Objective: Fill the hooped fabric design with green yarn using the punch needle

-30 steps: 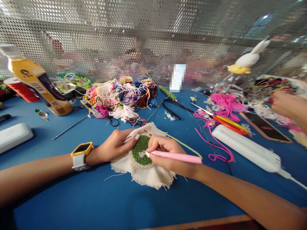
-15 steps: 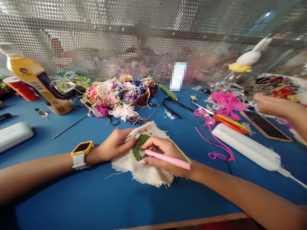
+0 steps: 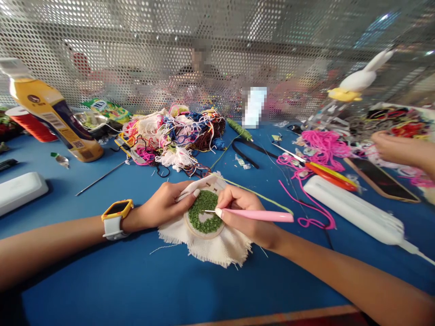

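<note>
My left hand (image 3: 171,203) grips the upper left edge of an embroidery hoop (image 3: 204,235), its thumb on top near the stitches. White fringed cloth (image 3: 217,253) is stretched in the hoop and hangs out around it. Green looped yarn (image 3: 193,213) fills most of the round, leaving a small bare patch of cloth in the middle. Between the thumb and fingers of my right hand (image 3: 241,210) is a pink punch needle (image 3: 261,215). Its thin metal tip points left, over the green loops by the bare patch. Light green yarn (image 3: 261,195) runs to the tool's back end.
A tangled yarn pile (image 3: 180,136) and a green yarn bundle (image 3: 239,130) lie beyond the hoop. At left stand a bottle (image 3: 57,117) and a white case (image 3: 22,192). To the right are scissors (image 3: 331,176), a white power strip (image 3: 353,208), a phone (image 3: 380,179) and another person's hand (image 3: 397,147).
My right hand has shifted right with the punch needle, whose tip now shows clear of the stitches' middle. More of the green loops is uncovered. My left hand stays put.
</note>
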### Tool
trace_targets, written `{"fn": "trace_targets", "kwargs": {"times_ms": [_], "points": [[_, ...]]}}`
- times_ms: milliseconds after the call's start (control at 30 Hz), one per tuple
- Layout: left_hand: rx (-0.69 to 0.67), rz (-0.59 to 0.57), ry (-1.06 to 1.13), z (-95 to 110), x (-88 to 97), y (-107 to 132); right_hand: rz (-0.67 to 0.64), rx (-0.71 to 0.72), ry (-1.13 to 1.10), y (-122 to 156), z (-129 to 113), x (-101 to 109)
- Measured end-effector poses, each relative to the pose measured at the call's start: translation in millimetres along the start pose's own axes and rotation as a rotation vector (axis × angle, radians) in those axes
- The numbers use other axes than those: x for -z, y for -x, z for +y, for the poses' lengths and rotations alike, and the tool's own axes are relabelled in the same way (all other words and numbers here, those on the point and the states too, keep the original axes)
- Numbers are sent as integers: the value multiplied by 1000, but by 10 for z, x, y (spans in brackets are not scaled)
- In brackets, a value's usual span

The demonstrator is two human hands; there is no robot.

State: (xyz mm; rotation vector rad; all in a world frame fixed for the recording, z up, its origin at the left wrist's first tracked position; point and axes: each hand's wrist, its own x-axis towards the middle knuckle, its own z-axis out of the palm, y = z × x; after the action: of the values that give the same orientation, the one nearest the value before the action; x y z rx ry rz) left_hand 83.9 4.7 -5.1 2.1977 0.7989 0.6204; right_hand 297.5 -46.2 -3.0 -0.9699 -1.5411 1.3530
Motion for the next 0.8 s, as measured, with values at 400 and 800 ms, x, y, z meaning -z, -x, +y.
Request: {"fn": "trace_targets", "kwargs": {"times_ms": [400, 800], "points": [[-28, 14, -87, 7, 1, 7, -24, 67, 270, -23, -40, 11], [-21, 20, -66, 32, -4, -1, -54, 140, 332, 26, 21, -25]]}}
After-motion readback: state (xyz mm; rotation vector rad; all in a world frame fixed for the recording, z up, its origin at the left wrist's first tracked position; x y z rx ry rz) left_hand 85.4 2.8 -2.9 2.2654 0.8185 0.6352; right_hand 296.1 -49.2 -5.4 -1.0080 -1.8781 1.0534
